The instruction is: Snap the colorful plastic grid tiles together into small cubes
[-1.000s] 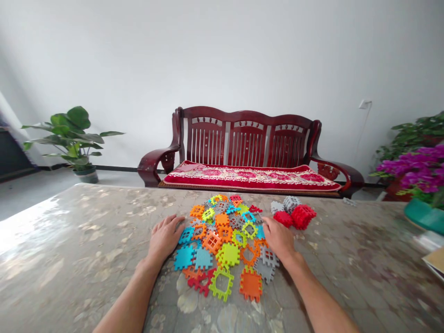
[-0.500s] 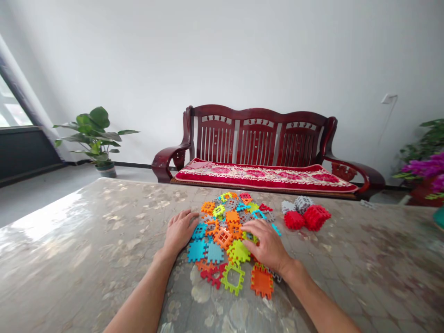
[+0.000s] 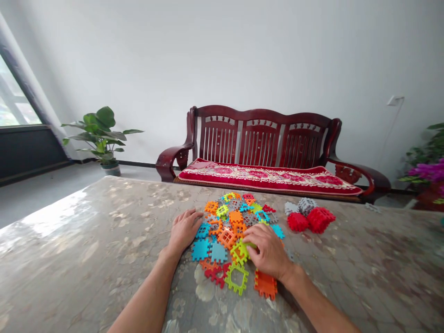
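The pile of interlocking plastic tiles [image 3: 227,237] lies loosely spread on the near-middle part of the table [image 3: 114,259], in orange, blue, lime green, grey and red. The right hand [image 3: 268,249] is over its right side, fingers curled narrowly beside a lime-green tile [image 3: 239,252]; whether it is gripped cannot be told. The left hand [image 3: 185,229] is palm down at the left edge, fingers extended and grip slack, next to blue tiles [image 3: 201,250]. Red blocks [image 3: 321,219] and grey blocks [image 3: 307,206] sit apart, right of the pile. The tabletop is glossy, floral-patterned and bright with glare at left. Beyond stand a dark-red wooden bench [image 3: 260,136] with a floral cushion [image 3: 263,175], a potted plant [image 3: 104,132], a white wall [image 3: 243,55] and, far left, a window [image 3: 14,97].
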Demonstrator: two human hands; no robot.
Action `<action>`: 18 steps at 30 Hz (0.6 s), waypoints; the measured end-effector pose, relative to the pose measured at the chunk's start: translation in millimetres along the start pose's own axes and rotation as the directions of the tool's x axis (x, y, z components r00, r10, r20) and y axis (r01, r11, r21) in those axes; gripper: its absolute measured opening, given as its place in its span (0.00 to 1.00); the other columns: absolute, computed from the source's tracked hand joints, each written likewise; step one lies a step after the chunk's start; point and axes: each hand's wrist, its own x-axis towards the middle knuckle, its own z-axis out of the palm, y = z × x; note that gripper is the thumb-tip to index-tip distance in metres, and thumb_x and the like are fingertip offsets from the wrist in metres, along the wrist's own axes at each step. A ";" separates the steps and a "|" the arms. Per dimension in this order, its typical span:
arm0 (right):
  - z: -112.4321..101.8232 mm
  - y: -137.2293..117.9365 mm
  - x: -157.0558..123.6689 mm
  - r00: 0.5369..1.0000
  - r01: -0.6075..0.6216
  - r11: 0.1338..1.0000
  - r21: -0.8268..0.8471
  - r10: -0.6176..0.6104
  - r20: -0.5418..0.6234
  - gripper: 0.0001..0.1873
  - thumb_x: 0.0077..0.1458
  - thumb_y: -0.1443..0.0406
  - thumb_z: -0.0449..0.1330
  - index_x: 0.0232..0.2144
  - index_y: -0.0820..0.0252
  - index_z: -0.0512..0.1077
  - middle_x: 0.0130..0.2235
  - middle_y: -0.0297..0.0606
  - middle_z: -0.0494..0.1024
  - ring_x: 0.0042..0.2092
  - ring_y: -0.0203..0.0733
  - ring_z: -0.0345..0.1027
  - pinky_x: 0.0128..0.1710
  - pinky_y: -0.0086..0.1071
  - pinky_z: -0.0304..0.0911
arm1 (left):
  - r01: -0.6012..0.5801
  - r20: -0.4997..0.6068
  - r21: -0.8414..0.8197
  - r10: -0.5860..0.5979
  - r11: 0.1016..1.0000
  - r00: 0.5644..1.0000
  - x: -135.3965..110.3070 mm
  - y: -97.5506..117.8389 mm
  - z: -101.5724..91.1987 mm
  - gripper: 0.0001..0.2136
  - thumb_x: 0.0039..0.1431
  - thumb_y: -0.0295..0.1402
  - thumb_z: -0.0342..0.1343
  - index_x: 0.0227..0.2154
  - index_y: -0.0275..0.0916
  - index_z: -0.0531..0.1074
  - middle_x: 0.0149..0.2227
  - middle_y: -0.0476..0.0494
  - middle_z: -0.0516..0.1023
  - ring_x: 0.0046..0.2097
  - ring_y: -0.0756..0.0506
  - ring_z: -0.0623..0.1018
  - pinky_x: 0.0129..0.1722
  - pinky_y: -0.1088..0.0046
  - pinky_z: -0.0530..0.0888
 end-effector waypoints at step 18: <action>31.7 -75.1 -3.6 0.952 0.099 0.988 -0.117 -0.059 0.301 0.09 0.53 0.59 0.59 0.35 0.57 0.68 0.41 0.38 0.71 0.45 0.45 0.58 0.47 0.38 0.54 | -0.013 -0.041 -0.007 0.013 1.000 0.999 1.1 -3.4 5.1 0.16 0.62 0.41 0.45 0.47 0.50 0.75 0.55 0.46 0.73 0.58 0.41 0.69 0.58 0.60 0.61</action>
